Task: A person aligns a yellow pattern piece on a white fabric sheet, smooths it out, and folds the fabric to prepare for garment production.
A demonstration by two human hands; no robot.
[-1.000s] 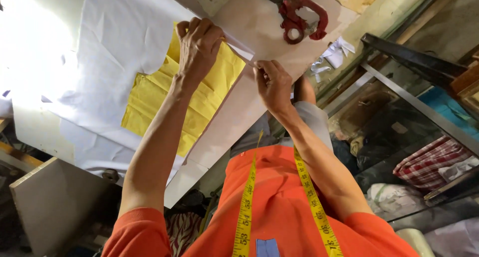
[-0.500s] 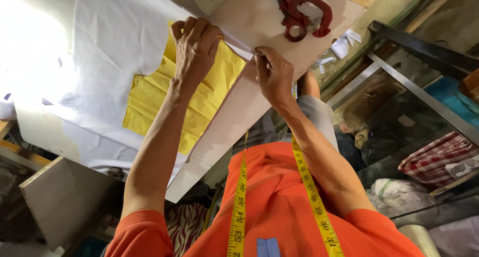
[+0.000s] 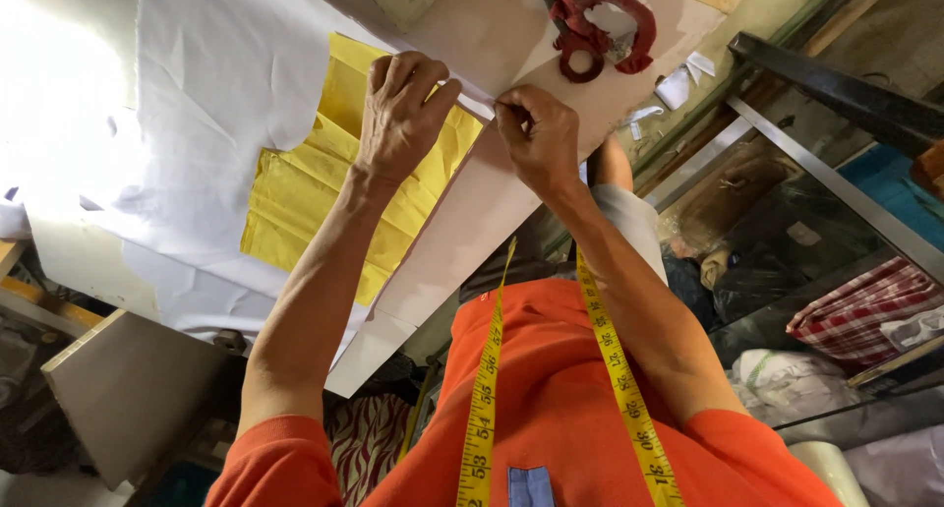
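Note:
A white cloth [image 3: 226, 84] lies spread on a pale worktable [image 3: 472, 222], with a yellow paper sheet [image 3: 315, 192] on top of it. My left hand [image 3: 401, 114] presses down on the yellow sheet, fingers curled over the cloth's far edge. My right hand [image 3: 539, 138] is just to its right and pinches a narrow strip of the same cloth edge between thumb and fingers. The two hands almost touch. Whether the right hand also holds a small tool is hidden by the fingers.
Scissors with red-wrapped handles [image 3: 600, 30] lie on the table beyond my right hand, small white scraps [image 3: 678, 89] beside them. A yellow measuring tape [image 3: 619, 369] hangs over my orange shirt. A metal frame [image 3: 836, 182] and bags of cloth [image 3: 855, 300] are at the right.
My right hand has moved left along the cloth edge and now sits close to my left hand. The left hand stays pressed on the yellow sheet.

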